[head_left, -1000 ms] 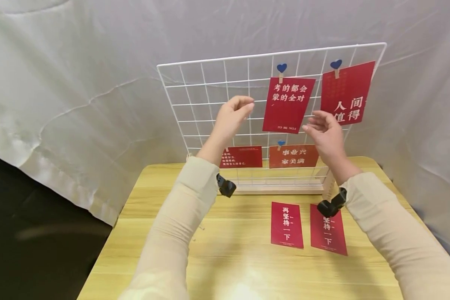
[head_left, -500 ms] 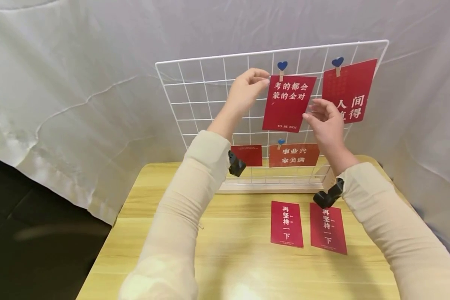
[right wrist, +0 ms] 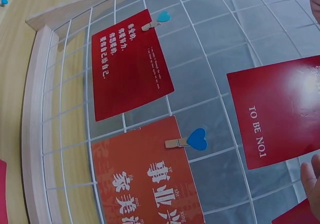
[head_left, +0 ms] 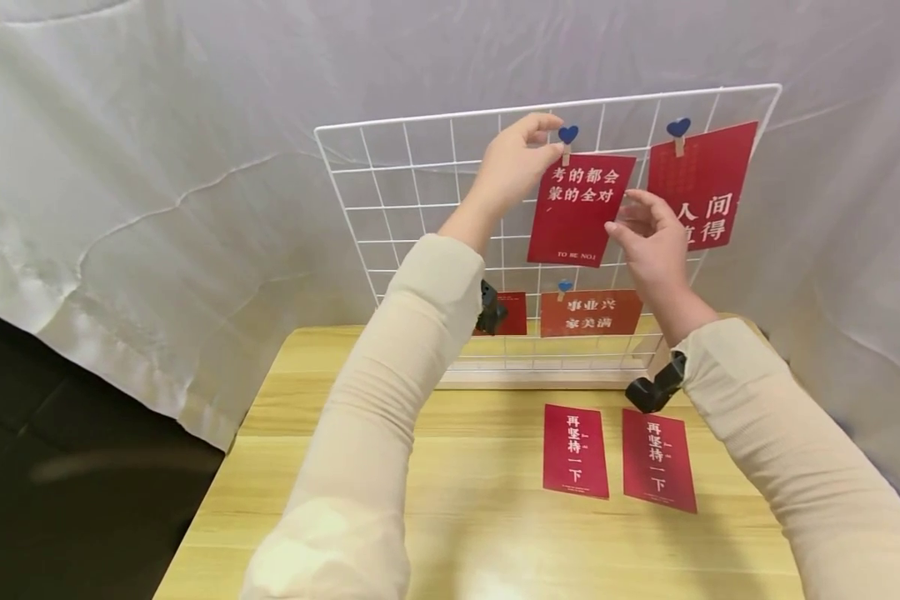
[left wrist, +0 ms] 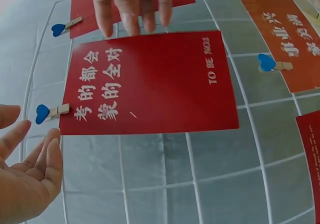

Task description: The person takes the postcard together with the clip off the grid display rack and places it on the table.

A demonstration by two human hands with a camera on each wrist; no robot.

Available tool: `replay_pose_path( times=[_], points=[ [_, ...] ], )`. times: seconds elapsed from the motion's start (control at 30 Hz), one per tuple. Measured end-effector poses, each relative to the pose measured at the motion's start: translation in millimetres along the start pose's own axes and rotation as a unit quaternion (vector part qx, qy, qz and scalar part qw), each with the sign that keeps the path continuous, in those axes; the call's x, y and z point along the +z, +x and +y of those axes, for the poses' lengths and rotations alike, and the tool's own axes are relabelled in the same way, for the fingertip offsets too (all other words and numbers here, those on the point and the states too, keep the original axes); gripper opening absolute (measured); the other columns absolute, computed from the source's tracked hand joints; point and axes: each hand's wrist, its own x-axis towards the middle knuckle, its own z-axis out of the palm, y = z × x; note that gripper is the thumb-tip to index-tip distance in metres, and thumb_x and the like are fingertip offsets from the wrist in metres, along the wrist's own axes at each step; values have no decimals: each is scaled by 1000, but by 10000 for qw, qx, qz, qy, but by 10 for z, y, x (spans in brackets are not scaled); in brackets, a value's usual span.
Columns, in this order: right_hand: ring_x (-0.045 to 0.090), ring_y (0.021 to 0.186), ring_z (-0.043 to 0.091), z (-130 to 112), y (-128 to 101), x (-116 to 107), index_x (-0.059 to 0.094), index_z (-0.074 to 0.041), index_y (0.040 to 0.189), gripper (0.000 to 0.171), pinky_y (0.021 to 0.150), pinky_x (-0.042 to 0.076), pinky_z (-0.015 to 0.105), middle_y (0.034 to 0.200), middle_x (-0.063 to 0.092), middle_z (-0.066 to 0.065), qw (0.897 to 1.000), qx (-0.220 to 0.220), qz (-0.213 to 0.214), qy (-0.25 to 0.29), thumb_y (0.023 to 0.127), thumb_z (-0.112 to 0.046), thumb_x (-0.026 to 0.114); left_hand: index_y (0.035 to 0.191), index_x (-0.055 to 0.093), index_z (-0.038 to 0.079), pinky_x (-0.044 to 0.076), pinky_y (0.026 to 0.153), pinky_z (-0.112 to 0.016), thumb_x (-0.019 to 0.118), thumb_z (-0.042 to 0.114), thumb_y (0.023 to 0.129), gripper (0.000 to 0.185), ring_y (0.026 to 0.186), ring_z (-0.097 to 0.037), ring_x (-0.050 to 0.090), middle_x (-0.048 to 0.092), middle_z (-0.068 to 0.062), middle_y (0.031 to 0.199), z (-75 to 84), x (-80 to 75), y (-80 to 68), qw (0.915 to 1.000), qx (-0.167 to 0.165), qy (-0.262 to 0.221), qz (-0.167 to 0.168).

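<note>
A red card (head_left: 581, 212) hangs on the white wire grid, held at its top by a wooden clothespin (left wrist: 55, 112) with a blue heart. My left hand (head_left: 521, 162) is raised beside that clothespin, thumb and fingertips spread around it; the left wrist view shows a gap between fingers and pin. At the card's right edge is my right hand (head_left: 656, 246), its gently bent fingertips (left wrist: 129, 24) right at the edge. Behind it, a second red card (head_left: 708, 187) hangs from another blue-heart clothespin (head_left: 678, 133), partly covered by the fingers.
Lower on the grid (head_left: 420, 208) hang an orange-red card (head_left: 592, 315) and a red card (right wrist: 127, 66), both clipped. The grid stands in a wooden base (right wrist: 35, 119). Two red cards, left (head_left: 573, 450) and right (head_left: 658, 458), lie on the wooden table (head_left: 330, 367).
My left hand has moved up and right from the grid's middle to the clothespin above the card. The right hand has risen slightly along the card's right edge.
</note>
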Motion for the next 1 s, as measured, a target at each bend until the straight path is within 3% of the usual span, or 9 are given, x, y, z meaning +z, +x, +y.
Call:
replay_pose_path(
  times=[0.13, 0.33, 0.53, 0.67, 1.0],
  points=[
    [46, 95, 11, 6, 8, 0, 47, -15, 122, 41, 79, 43, 22, 106, 50, 3, 9999, 45, -20, -136, 82, -13, 58, 123, 45, 26, 37, 85, -22, 51, 26, 87, 37, 111, -4, 39, 44, 7, 124, 50, 26, 36, 9997, -78, 237, -25],
    [46, 97, 13, 8, 38, 25, 46, -13, 122, 42, 83, 42, 25, 108, 50, 6, 9999, 117, -66, -64, 82, -13, 58, 130, 38, 24, 34, 87, -17, 48, 26, 88, 43, 112, -4, 39, 45, 7, 125, 96, 57, 118, 9951, -136, 979, -45],
    [46, 100, 16, -16, 62, 64, 45, -12, 123, 42, 86, 40, 27, 109, 50, 9, 9996, 247, -77, -145, 83, -16, 57, 128, 43, 19, 37, 79, -15, 46, 26, 90, 39, 100, -6, 46, 53, 4, 115, 86, 77, 175, 9878, -66, 1555, 112],
    [45, 98, 13, -23, 71, 71, 45, -13, 123, 41, 85, 41, 26, 106, 50, 6, 9994, 307, -19, -159, 83, -15, 56, 120, 53, 16, 38, 69, -15, 45, 22, 90, 31, 85, -8, 49, 59, 2, 96, 64, 91, 195, 9868, 131, 1577, 358],
    [50, 77, 8, 9, 65, 70, 52, -9, 115, 32, 67, 48, 20, 82, 51, -1, 9988, 248, 197, 381, 82, -7, 56, 103, 61, 13, 37, 62, -13, 49, 20, 88, 20, 86, -8, 40, 46, 0, 90, -10, 200, 188, 9902, 269, 1010, 927]
  ],
)
